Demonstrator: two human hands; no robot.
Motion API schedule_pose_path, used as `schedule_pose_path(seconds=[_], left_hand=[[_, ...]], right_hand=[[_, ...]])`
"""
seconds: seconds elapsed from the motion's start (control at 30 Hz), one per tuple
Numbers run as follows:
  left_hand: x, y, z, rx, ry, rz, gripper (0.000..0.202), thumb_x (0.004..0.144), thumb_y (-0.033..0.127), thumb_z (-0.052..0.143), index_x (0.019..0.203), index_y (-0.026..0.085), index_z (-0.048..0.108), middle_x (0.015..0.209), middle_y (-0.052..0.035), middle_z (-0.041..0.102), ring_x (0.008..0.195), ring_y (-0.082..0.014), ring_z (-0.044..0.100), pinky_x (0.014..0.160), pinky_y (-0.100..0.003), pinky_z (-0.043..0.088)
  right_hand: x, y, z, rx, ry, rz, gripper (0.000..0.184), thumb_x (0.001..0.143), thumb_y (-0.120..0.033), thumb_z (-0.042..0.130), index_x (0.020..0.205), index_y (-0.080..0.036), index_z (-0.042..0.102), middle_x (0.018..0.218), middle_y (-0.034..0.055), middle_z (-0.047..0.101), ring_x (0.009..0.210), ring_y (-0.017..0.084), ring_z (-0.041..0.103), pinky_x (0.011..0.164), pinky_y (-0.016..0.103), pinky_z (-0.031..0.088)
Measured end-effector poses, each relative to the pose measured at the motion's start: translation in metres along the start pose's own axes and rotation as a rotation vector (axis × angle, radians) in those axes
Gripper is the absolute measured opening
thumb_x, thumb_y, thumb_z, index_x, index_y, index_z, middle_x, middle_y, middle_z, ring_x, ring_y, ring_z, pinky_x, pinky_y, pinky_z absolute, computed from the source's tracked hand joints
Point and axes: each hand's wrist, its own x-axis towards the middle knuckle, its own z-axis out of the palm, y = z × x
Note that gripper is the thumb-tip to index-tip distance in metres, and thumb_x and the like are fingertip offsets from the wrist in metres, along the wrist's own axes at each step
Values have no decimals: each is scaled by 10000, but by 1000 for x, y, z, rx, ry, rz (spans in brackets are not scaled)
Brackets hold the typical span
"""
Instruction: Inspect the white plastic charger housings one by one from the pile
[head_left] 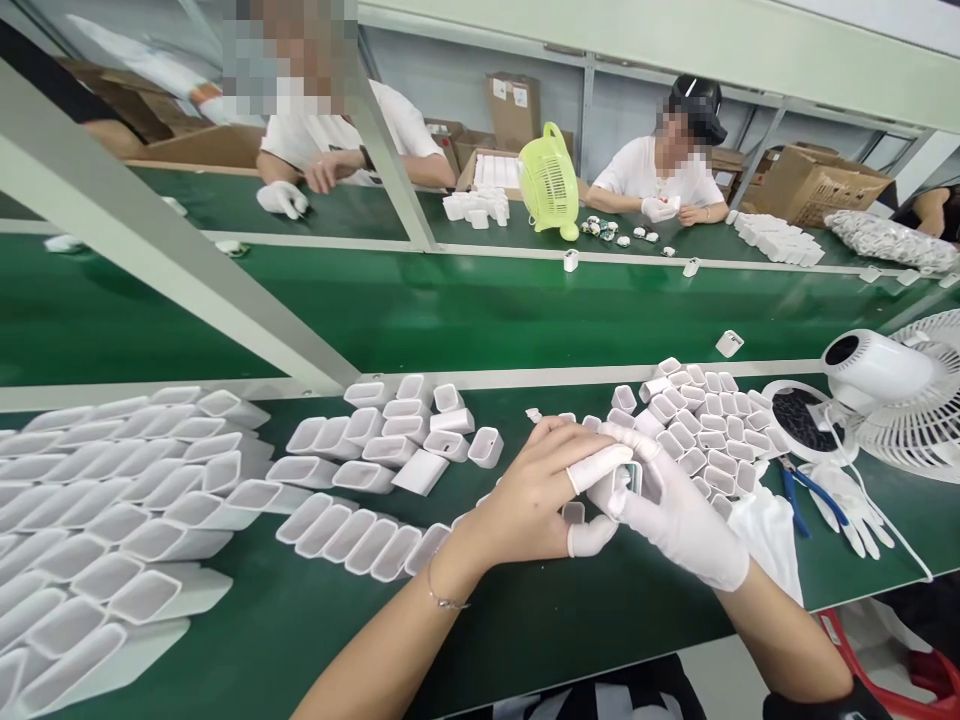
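Between my two hands is a small white plastic housing, with something dark green showing at its open end. My left hand, with white finger covers on the thumb and a finger, pinches it from the left. My right hand, in a white glove, closes round it from the other side. My fingers hide much of the part. Left of my hands stand several open white sleeves in a row. Beyond my right hand is a cluster of smaller white housings.
Many long white sleeves fill the table's left side. To the right lie blue-handled pliers, a white glove and a white fan. A green conveyor belt carries a few parts. Co-workers sit across it, near a yellow-green basket.
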Motion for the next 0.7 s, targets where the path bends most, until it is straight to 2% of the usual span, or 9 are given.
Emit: schedule_pose_path(seconds=[0.17, 0.33, 0.5, 0.57, 0.63, 0.7], left_hand=[[-1, -1, -2, -34, -6, -10, 422, 798, 184, 621, 1202, 206, 502, 1018, -80, 708, 914, -206, 649, 807, -379, 456], [-2, -1, -2, 28, -17, -8, 436, 799, 195, 641, 1209, 225, 497, 1031, -74, 708, 906, -214, 647, 804, -386, 449], [2, 3, -3, 135, -67, 39, 390, 811, 169, 611, 1187, 175, 507, 1071, -95, 709, 937, -236, 634, 814, -394, 431], [4, 4, -4, 207, -131, 52, 341, 845, 187, 593, 1175, 140, 516, 1090, -112, 703, 950, -251, 626, 820, -403, 414], [6, 4, -5, 240, -180, 65, 332, 888, 251, 591, 1183, 118, 515, 1108, -126, 694, 958, -258, 618, 835, -408, 405], [5, 2, -7, 210, -183, 62, 361, 911, 316, 592, 1197, 115, 505, 1113, -131, 687, 965, -250, 613, 856, -400, 407]], right_hand=[[2, 3, -9, 105, -82, -69, 391, 926, -462, 561, 1266, -269, 558, 1285, 53, 600, 1238, 230, 542, 1059, 427, 446], [4, 1, -2, 86, -16, 50, 476, 854, -337, 657, 1292, -229, 506, 1154, 58, 644, 1070, 213, 632, 891, 374, 554], [8, -2, 10, -66, 79, 4, 411, 821, -273, 635, 1208, -240, 501, 1182, 73, 620, 1212, 255, 563, 853, 372, 574], [10, 0, 12, -53, 119, -1, 377, 815, -276, 635, 1163, -238, 493, 1190, 82, 610, 1156, 246, 600, 842, 371, 580], [11, 3, 9, -3, 109, 16, 373, 837, -293, 632, 1175, -234, 486, 1159, 79, 622, 1058, 222, 645, 831, 369, 585], [11, 5, 1, -22, 35, -1, 384, 880, -323, 609, 1236, -236, 496, 1093, 62, 654, 1010, 211, 664, 834, 375, 587]])
